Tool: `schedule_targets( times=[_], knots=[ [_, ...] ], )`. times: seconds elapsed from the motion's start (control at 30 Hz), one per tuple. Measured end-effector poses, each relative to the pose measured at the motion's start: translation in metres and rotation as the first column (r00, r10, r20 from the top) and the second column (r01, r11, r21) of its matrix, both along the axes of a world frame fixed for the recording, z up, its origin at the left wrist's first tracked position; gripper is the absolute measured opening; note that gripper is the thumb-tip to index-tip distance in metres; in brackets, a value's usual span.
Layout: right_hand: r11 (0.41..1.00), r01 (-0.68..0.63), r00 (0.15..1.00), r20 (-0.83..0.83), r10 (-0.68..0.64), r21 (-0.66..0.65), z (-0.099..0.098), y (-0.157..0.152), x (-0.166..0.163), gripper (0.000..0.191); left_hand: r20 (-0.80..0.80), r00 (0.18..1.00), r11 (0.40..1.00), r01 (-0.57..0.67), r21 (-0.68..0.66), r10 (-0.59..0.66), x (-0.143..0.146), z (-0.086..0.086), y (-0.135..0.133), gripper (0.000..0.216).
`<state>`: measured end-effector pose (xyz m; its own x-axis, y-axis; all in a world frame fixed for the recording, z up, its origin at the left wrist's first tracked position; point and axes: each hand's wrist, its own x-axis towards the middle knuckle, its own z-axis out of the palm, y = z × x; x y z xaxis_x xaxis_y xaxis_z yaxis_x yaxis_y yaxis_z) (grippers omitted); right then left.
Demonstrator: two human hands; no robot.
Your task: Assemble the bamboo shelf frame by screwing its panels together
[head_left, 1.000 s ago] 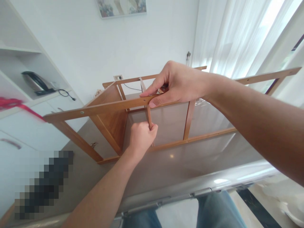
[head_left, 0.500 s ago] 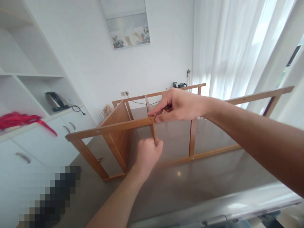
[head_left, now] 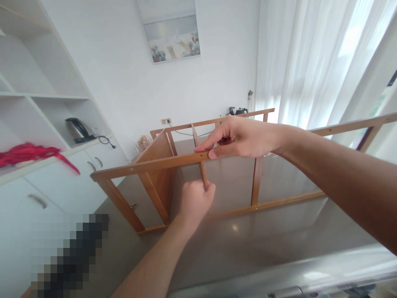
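A wooden shelf frame (head_left: 161, 163) lies on its side on the grey table, its long rails running left to right. My left hand (head_left: 196, 203) is closed in a fist around the lower part of a narrow wooden board (head_left: 202, 170), which meets the near top rail from below. On that rail, my right hand (head_left: 245, 134) pinches the wood, index finger over the top edge and thumb on the near face, just right of a small dark screw hole (head_left: 201, 155). Further left, a wider wooden panel (head_left: 158, 176) spans the frame. My right palm's inside is partly hidden.
The grey tabletop (head_left: 235, 244) extends under the frame, with a small metal piece (head_left: 133, 206) at left. White cabinets (head_left: 62, 178) carry an electric kettle (head_left: 77, 129) and red fabric (head_left: 34, 154). White curtains (head_left: 294, 62) hang at right. A pixelated patch covers the lower left.
The whole view has shifted slightly, so the scene sits a little further right. My right thumb has slid slightly away from the screw hole; my left hand keeps its grip on the board.
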<state>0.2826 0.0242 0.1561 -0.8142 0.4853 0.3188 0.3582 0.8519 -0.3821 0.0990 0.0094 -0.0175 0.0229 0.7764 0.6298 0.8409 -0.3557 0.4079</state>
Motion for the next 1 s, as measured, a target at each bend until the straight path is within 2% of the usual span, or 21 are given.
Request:
schedule_targets(
  times=[0.27, 0.57, 1.0],
  knots=[
    [0.997, -0.056, 0.998, 0.017, 0.057, -0.047, 0.0004, 0.0034, 0.0005, 0.037, 0.009, 1.000, 1.000, 0.007, 0.003, -0.007, -0.0013, -0.0012, 0.0014, 0.043],
    [0.999, -0.032, 0.999, 0.023, 0.031, 0.030, 0.0007, 0.0022, -0.0019, 0.036, -0.007, 1.000, 1.000, 0.010, 0.026, -0.010, -0.0035, -0.0019, 0.0025, 0.043],
    [0.999, -0.031, 0.999, 0.019, 0.030, 0.045, 0.0012, 0.0001, -0.0024, 0.038, -0.014, 1.000, 0.999, -0.005, 0.037, 0.005, -0.0040, -0.0025, 0.0023, 0.044]
  ],
)
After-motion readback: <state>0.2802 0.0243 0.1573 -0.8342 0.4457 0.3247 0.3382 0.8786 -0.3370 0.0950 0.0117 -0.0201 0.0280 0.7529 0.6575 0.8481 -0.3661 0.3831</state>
